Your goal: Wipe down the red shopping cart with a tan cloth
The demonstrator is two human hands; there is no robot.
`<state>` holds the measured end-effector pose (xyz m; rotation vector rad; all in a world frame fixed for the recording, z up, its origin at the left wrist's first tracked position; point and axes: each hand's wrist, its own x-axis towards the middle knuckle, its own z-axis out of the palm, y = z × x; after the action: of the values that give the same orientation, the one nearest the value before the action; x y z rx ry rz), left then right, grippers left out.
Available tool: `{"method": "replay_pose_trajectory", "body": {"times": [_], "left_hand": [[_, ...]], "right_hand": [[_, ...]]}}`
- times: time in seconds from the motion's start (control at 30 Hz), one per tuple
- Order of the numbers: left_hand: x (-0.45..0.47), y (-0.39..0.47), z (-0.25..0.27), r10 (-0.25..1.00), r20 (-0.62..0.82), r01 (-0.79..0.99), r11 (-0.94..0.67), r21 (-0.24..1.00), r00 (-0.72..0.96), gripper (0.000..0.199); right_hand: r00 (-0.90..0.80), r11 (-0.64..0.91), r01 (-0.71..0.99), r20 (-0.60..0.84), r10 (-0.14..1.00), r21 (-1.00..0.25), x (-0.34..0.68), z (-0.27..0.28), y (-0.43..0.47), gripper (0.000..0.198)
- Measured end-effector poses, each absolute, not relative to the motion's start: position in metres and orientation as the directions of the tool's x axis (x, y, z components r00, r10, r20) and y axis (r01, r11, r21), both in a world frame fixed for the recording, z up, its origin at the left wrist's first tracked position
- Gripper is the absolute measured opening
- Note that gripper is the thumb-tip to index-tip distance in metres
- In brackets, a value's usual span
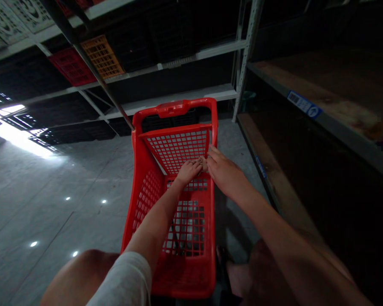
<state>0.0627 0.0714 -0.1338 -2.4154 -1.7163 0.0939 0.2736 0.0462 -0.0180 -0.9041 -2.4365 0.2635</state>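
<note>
A red plastic shopping cart (210, 238) stands in front of me, its basket with nothing in it that I can make out. My left hand (190, 171) reaches inside, near the right end of the grid panel (178, 146), its fingers closed on a small crumpled beige cloth (204, 164). From outside, my right hand (224, 171) curls its fingers over the cart's right rim, close beside the cloth. Part of the cloth and the right fingertips are hidden. At the cart's far end, the handle (175, 109) is untouched.
Metal shelving (210, 54) behind the cart holds dark crates, a red crate (72, 66) and a yellow crate (102, 56). A dark pole (98, 78) slants down to the cart's left corner. Close on the right runs a shelf edge (333, 123) with a blue label (304, 104). Grey floor (92, 221) lies left.
</note>
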Motion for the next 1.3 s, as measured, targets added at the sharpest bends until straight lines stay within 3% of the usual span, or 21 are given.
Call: {"method": "replay_pose_trajectory", "body": {"times": [0.1, 0.2, 0.3, 0.37, 0.47, 0.53, 0.63, 0.7, 0.77, 0.9, 0.97, 1.03, 1.1, 1.17, 1.23, 1.3], "left_hand": [[0.052, 0.056, -0.149, 0.961, 0.009, 0.946, -0.270, -0.181, 0.276, 0.027], [0.043, 0.060, -0.128, 0.978, 0.060, 0.964, -0.187, -0.191, 0.201, 0.028], [0.037, 0.081, -0.081, 0.936, 0.347, 0.993, -0.024, -0.116, 0.064, 0.021], [0.035, 0.097, -0.049, 0.812, 0.582, 0.998, 0.056, 0.009, -0.051, 0.017], [0.037, 0.110, -0.029, 0.687, 0.720, 0.994, 0.017, 0.111, -0.092, 0.020], [0.042, 0.105, -0.042, 0.774, 0.632, 0.998, -0.027, 0.055, -0.014, 0.021], [0.048, 0.082, -0.089, 0.970, 0.215, 0.992, -0.102, -0.074, 0.116, 0.032], [0.049, 0.062, -0.122, 0.991, -0.012, 0.987, -0.135, -0.090, 0.135, 0.032], [0.047, 0.045, -0.146, 0.987, -0.101, 0.988, -0.130, -0.077, 0.122, 0.026], [0.039, 0.038, -0.147, 0.987, -0.120, 0.992, -0.117, -0.048, 0.110, 0.024], [0.036, 0.048, -0.124, 0.993, -0.043, 0.993, -0.108, -0.037, 0.106, 0.027], [0.036, 0.066, -0.092, 0.983, 0.180, 0.999, -0.045, 0.004, 0.044, 0.027], [0.037, 0.085, -0.059, 0.874, 0.481, 0.994, 0.020, 0.109, -0.070, 0.024], [0.039, 0.101, -0.038, 0.741, 0.658, 0.979, 0.002, 0.202, -0.137, 0.022], [0.039, 0.107, -0.037, 0.725, 0.675, 0.975, -0.026, 0.221, -0.134, 0.023], [0.037, 0.101, -0.057, 0.833, 0.547, 0.982, -0.029, 0.184, -0.078, 0.029]], "right_hand": [[-0.636, 0.754, 0.555, 0.404, 0.657, -0.353, 0.273, -0.016, 0.044, 0.034], [-0.610, 0.732, 0.586, 0.405, 0.681, -0.348, 0.271, -0.013, 0.038, 0.036], [-0.609, 0.728, 0.600, 0.402, 0.684, -0.331, 0.270, -0.013, 0.034, 0.039], [-0.618, 0.743, 0.587, 0.416, 0.667, -0.322, 0.270, -0.015, 0.035, 0.040], [-0.618, 0.759, 0.565, 0.443, 0.649, -0.324, 0.272, -0.018, 0.038, 0.040], [-0.627, 0.763, 0.556, 0.436, 0.646, -0.330, 0.273, -0.018, 0.039, 0.040], [-0.650, 0.768, 0.550, 0.408, 0.640, -0.328, 0.275, -0.016, 0.041, 0.039], [-0.662, 0.775, 0.547, 0.403, 0.632, -0.317, 0.277, -0.016, 0.042, 0.038], [-0.670, 0.784, 0.542, 0.408, 0.620, -0.301, 0.279, -0.016, 0.042, 0.038], [-0.689, 0.800, 0.533, 0.408, 0.599, -0.273, 0.284, -0.015, 0.042, 0.038], [-0.695, 0.802, 0.536, 0.401, 0.597, -0.264, 0.285, -0.014, 0.041, 0.036], [-0.690, 0.798, 0.543, 0.403, 0.601, -0.259, 0.286, -0.014, 0.040, 0.034], [-0.679, 0.796, 0.547, 0.418, 0.603, -0.260, 0.286, -0.015, 0.040, 0.033], [-0.672, 0.797, 0.545, 0.433, 0.600, -0.260, 0.286, -0.018, 0.041, 0.033], [-0.669, 0.798, 0.545, 0.440, 0.599, -0.256, 0.287, -0.020, 0.042, 0.032], [-0.672, 0.801, 0.542, 0.442, 0.594, -0.253, 0.288, -0.023, 0.044, 0.032]]}}
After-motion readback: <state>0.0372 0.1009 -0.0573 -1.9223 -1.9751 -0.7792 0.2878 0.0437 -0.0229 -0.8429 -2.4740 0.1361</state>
